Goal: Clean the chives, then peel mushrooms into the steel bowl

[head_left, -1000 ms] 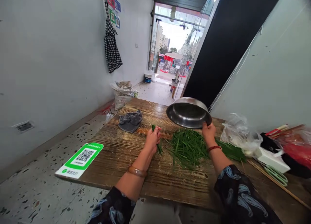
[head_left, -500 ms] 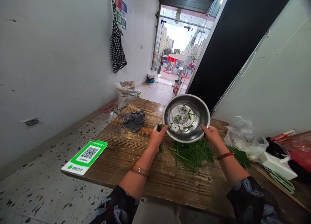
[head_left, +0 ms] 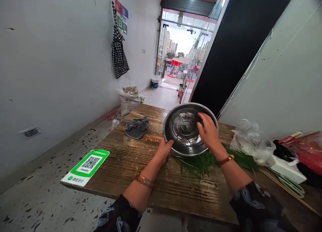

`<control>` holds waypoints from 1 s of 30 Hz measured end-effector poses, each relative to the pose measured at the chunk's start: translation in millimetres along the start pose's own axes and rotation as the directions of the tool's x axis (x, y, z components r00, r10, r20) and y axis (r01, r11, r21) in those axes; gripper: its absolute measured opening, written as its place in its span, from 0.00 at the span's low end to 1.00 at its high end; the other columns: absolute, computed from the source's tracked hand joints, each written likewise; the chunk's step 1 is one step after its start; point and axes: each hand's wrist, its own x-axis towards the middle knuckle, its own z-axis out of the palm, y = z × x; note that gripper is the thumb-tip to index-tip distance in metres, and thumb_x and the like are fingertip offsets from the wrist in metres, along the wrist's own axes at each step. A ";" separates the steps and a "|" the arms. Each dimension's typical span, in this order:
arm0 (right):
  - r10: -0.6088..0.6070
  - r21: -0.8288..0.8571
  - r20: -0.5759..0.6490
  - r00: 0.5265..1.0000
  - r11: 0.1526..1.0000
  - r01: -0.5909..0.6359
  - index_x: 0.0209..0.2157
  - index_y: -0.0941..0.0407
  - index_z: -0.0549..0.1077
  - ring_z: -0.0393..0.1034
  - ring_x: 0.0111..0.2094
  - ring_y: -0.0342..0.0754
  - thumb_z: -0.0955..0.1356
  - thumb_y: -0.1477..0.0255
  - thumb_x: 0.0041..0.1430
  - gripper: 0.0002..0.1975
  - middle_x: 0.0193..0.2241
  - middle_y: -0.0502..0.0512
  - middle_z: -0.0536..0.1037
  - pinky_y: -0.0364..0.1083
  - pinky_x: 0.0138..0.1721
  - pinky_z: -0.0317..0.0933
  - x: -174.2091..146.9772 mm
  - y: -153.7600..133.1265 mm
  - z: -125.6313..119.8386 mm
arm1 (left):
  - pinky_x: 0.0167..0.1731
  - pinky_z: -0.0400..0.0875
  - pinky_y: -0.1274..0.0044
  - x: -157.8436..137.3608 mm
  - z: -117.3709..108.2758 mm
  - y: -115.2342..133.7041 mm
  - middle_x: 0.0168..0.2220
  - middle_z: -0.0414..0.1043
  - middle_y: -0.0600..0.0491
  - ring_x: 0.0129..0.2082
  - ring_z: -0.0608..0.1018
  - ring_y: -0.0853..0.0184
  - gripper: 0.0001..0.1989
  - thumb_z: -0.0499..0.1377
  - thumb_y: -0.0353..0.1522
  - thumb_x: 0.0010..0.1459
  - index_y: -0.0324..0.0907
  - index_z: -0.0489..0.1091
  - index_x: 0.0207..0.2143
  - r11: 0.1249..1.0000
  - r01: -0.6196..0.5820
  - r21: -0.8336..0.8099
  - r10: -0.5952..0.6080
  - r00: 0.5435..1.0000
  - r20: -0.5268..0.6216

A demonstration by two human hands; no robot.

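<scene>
A steel bowl (head_left: 173,119) is tilted toward me above the table, with several bits of green leaf inside. My left hand (head_left: 164,149) grips its near left rim, thumb over the edge and fingers hidden beneath. Over the right side of the bowl, my right hand (head_left: 208,133) has its fingers apart and holds nothing. Whether its fingertips touch the inner wall I cannot tell. Long green leaves, like chives, lie in a pile (head_left: 195,166) on the wooden table below, partly covered by the bowl.
A grey cloth (head_left: 137,127) lies left of the bowl. The green payment sign (head_left: 87,166) is at the table's left corner. To the right are a clear plastic bag (head_left: 251,141), a white box (head_left: 286,168), green-handled scissors (head_left: 291,186) and thin sticks. A sack (head_left: 128,99) stands beyond the table.
My right hand has left the bowl's right rim and moved over its inside. The bowl tilts more toward me, and the leaf bits inside have shifted. My left hand keeps its grip.
</scene>
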 end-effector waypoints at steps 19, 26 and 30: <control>-0.256 0.155 0.489 0.834 0.966 0.206 0.31 0.54 0.73 0.69 0.33 0.47 0.62 0.79 0.57 0.09 0.30 0.52 0.74 0.45 0.38 0.64 -5.0 -12.4 21.9 | 0.30 0.67 0.76 1.0 0.3 -6.0 0.26 0.73 0.53 0.30 0.73 0.65 0.06 0.57 0.29 0.45 0.39 0.72 0.28 0.983 -0.162 0.082 0.168 0.982 -0.082; 0.002 -0.015 0.093 0.996 1.000 -0.001 0.51 0.60 0.68 0.61 0.52 0.55 0.57 0.81 0.60 0.20 0.48 0.65 0.70 0.57 0.55 0.55 -1.8 -3.0 28.4 | 0.30 0.66 0.77 -4.7 1.5 -3.5 0.24 0.71 0.54 0.29 0.72 0.65 0.03 0.58 0.29 0.44 0.39 0.71 0.25 0.977 -0.180 0.119 0.189 0.979 -0.072; -0.228 0.178 0.430 0.873 0.970 0.166 0.40 0.53 0.75 0.70 0.38 0.48 0.60 0.86 0.53 0.20 0.34 0.53 0.76 0.48 0.42 0.66 -25.9 -9.0 48.4 | 0.29 0.65 0.77 -2.6 0.9 -3.5 0.24 0.72 0.54 0.28 0.72 0.65 0.04 0.58 0.29 0.44 0.39 0.71 0.25 0.974 -0.188 0.128 0.199 0.977 -0.078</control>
